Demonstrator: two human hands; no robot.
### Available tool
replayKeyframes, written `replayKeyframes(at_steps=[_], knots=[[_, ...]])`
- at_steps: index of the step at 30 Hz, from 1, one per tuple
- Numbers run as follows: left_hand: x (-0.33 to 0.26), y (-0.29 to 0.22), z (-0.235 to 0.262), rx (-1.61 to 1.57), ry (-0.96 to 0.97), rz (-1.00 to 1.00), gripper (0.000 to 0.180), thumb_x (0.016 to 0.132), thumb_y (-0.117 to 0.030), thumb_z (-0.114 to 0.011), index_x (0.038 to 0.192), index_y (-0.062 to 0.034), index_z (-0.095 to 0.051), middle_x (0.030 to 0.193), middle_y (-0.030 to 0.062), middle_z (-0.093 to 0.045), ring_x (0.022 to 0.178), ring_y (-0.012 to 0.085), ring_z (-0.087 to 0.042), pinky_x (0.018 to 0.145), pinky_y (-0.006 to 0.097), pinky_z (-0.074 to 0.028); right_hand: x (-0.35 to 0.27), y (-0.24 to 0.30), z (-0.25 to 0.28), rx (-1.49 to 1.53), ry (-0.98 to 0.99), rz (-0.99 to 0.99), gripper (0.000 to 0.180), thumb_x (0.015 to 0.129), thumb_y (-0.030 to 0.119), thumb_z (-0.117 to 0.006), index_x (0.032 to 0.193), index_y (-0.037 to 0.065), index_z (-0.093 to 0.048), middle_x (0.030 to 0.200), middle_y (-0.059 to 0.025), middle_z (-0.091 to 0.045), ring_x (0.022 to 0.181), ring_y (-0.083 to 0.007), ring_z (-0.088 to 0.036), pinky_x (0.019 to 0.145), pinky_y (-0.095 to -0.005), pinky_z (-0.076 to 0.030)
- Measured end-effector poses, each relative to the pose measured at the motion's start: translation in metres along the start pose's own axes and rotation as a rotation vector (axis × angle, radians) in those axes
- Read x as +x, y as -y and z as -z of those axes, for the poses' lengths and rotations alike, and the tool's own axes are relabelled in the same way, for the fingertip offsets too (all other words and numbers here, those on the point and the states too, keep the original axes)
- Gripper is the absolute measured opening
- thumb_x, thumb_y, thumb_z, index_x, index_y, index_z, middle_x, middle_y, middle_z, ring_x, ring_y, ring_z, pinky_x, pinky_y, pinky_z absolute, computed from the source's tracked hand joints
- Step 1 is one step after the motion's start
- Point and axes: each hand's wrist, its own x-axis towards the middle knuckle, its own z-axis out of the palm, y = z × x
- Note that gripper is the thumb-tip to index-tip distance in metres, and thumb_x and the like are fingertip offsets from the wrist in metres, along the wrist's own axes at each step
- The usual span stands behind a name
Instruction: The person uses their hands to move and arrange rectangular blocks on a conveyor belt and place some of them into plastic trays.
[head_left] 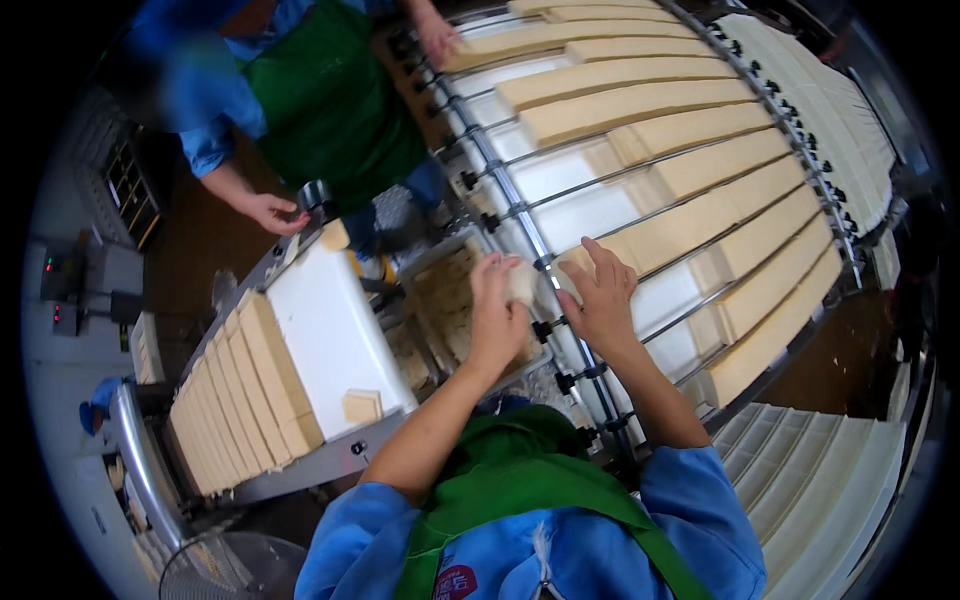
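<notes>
— Broadly, what surrounds the hands?
— Upper left, a co-worker in a green apron has one hand at a slab's end. At left, tan blocks line a conveyor, with a small stack of pieces at its near corner. Pale ribbed panels occupy the lower right.
— Which edges and open areas are visible?
— A metal rail descends through the centre, beside the right hand; thin rods cross among the slabs. Bare white surface shows between slabs, and the conveyor's right half is bare. A crumb-filled bin lies left of the rail.
— And the hands?
— The left hand, at centre, curls against a pale piece above the bin. The right hand is loosely spread at the near end of a long tan slab; whether it presses the slab cannot be told.
</notes>
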Motion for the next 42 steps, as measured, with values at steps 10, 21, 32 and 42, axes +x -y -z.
replayKeyframes(at_steps=[10, 21, 32, 42], knots=[[-0.081, 0.092, 0.088, 0.364, -0.114, 0.306, 0.052, 0.079, 0.001, -0.057, 0.129, -0.0053, -0.045, 0.135, 0.0244, -0.034, 0.127, 0.0432, -0.034, 0.105, 0.045, -0.032, -0.012, 0.016, -0.031, -0.110, -0.075, -0.200, 0.027, 0.071, 0.016, -0.073, 0.098, 0.019, -0.070, 0.138, -0.0119, -0.045, 0.124, -0.0278, -0.042, 0.096, -0.0468, -0.023], [-0.181, 0.091, 0.116, 1.086, 0.002, 0.185, 0.046, 0.077, -0.024, -0.063, 0.120, -0.0107, -0.055, 0.134, 0.0136, -0.044, 0.131, 0.0357, -0.034, 0.106, 0.061, -0.018, -0.010, 0.013, -0.031, -0.187, -0.070, -0.335, 0.019, 0.076, 0.015, -0.072, 0.093, 0.024, -0.073, 0.138, -0.0094, -0.045, 0.126, -0.0286, -0.039, 0.100, -0.0511, -0.020], [-0.189, 0.103, 0.118, 1.048, -0.033, 0.119, 0.046, 0.075, -0.017, -0.064, 0.120, -0.0099, -0.054, 0.130, 0.0108, -0.048, 0.129, 0.0320, -0.037, 0.108, 0.056, -0.019, -0.019, 0.010, -0.043, -0.202, 0.020, -0.296, 0.016, 0.084, 0.016, -0.063, 0.094, 0.023, -0.074, 0.139, -0.0079, -0.045, 0.128, -0.0327, -0.035, 0.100, -0.0536, -0.017], [-0.187, 0.101, 0.118, 1.024, -0.051, 0.112, 0.044, 0.073, -0.015, -0.066, 0.116, -0.0113, -0.055, 0.127, 0.0076, -0.050, 0.126, 0.0297, -0.041, 0.108, 0.055, -0.022, -0.019, 0.009, -0.040, -0.240, 0.023, -0.320, 0.018, 0.084, 0.016, -0.062, 0.094, 0.024, -0.074, 0.141, -0.0092, -0.042, 0.130, -0.0343, -0.031, 0.100, -0.0564, -0.015]])
